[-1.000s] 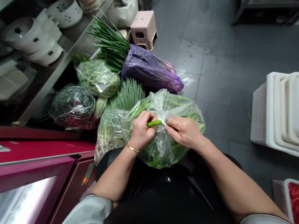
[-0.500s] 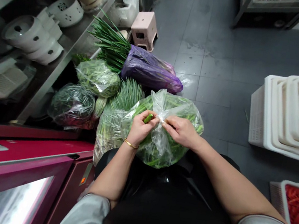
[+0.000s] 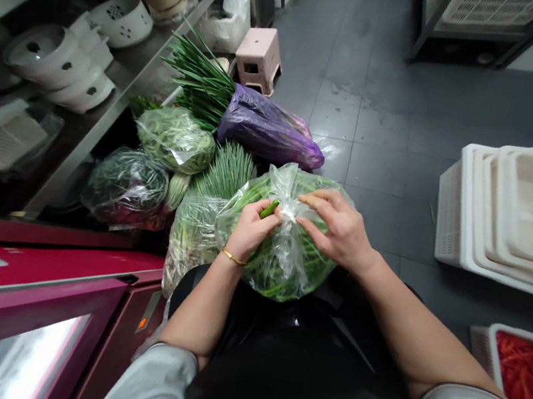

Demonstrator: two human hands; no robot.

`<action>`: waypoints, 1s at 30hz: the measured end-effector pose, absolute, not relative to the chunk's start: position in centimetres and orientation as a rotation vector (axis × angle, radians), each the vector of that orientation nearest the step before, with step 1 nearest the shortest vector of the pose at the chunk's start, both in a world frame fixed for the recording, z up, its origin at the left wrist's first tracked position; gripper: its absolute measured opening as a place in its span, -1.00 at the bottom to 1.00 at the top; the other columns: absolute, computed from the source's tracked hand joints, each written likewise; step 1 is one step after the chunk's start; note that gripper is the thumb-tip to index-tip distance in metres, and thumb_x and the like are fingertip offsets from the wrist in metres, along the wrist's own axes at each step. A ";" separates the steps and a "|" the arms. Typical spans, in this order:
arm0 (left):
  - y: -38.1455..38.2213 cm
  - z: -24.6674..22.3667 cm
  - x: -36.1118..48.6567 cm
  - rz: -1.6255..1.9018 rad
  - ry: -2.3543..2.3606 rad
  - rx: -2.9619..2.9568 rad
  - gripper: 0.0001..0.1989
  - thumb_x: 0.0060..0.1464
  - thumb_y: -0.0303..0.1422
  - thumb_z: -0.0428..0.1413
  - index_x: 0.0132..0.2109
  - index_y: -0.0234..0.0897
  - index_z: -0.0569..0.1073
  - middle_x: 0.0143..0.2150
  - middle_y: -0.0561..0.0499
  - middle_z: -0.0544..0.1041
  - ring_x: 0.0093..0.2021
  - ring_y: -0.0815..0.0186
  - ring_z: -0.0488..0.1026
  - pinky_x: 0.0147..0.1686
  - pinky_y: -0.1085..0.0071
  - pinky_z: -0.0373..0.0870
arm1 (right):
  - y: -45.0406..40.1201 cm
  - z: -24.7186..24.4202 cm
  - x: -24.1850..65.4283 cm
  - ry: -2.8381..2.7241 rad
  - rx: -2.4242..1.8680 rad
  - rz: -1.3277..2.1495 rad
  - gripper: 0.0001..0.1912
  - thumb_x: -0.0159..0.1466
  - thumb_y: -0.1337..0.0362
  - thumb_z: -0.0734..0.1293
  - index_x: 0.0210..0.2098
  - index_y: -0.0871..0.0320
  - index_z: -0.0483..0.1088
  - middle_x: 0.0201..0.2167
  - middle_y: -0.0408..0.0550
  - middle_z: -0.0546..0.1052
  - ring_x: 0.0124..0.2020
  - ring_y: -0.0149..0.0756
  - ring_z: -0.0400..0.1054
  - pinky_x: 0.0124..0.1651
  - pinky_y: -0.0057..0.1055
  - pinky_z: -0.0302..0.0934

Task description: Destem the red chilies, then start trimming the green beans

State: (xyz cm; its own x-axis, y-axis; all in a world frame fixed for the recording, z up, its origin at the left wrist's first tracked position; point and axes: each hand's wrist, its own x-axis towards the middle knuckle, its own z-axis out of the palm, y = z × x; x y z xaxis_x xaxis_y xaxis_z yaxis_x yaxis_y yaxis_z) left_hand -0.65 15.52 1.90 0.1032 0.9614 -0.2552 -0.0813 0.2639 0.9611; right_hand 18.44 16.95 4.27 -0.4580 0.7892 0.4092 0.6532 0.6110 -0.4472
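A clear plastic bag (image 3: pixel 296 268) full of long green vegetables rests in front of me, its neck knotted (image 3: pixel 289 211) at the top. My left hand (image 3: pixel 254 228) is closed at the left of the knot, with a short green piece (image 3: pixel 269 209) held between its fingers. At the knot's right side is my right hand (image 3: pixel 335 227), thumb and fingers spread apart with nothing between them, the fingertips close to the plastic.
Left of the bag lie a purple bag (image 3: pixel 272 126) of leafy stalks and several bagged greens (image 3: pixel 177 138). Beyond is a pink stool (image 3: pixel 259 57). White baskets (image 3: pixel 467 211) and a basket of red peppers (image 3: pixel 526 375) stand right. A red appliance (image 3: pixel 68 266) is lower left.
My right hand has let go of the knot, opened and moved slightly right. My left hand stays beside the knot with the green piece. The view has shifted a little.
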 end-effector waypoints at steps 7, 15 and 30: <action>15.9 2.5 -0.6 1.000 1.119 0.864 -0.78 -0.15 -0.30 0.21 -0.45 -0.32 0.33 -0.62 0.15 0.26 -0.68 0.58 0.04 -0.69 0.54 -0.11 | 16.8 4.3 15.9 -2.468 -1.113 -0.029 -0.70 0.38 0.24 0.15 -0.28 0.21 0.48 -0.42 0.02 0.46 -0.32 -0.26 0.25 -0.24 -0.30 0.00; 16.0 2.7 -0.5 1.016 1.071 0.730 -0.75 -0.19 -0.30 0.22 -0.48 -0.30 0.29 -0.63 0.16 0.28 -0.71 0.58 0.06 -0.72 0.55 -0.17 | 18.1 2.8 15.5 -2.569 -0.935 -0.136 -0.68 0.36 0.38 0.11 -0.45 0.22 0.40 -0.55 -0.04 0.37 -0.45 -0.34 0.14 -0.32 -0.33 -0.08; 16.5 1.3 -1.6 1.228 1.382 1.289 -0.83 0.00 -0.34 0.14 -0.45 -0.30 0.34 -0.54 0.12 0.24 -0.52 0.46 0.15 -0.48 0.51 0.11 | 18.3 2.8 15.1 -2.463 -1.026 0.026 -0.75 0.36 0.25 0.17 -0.27 0.21 0.45 -0.39 0.01 0.46 -0.39 -0.35 0.30 -0.32 -0.41 0.10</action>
State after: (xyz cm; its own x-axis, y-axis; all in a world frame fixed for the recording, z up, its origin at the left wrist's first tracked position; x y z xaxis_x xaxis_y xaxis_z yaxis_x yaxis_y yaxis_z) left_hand -1.62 16.50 1.26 -0.0974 0.9947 0.0323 0.1490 -0.0175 0.9887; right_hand 15.11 18.28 2.75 -0.6108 0.6753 0.4134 0.6665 0.7204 -0.1918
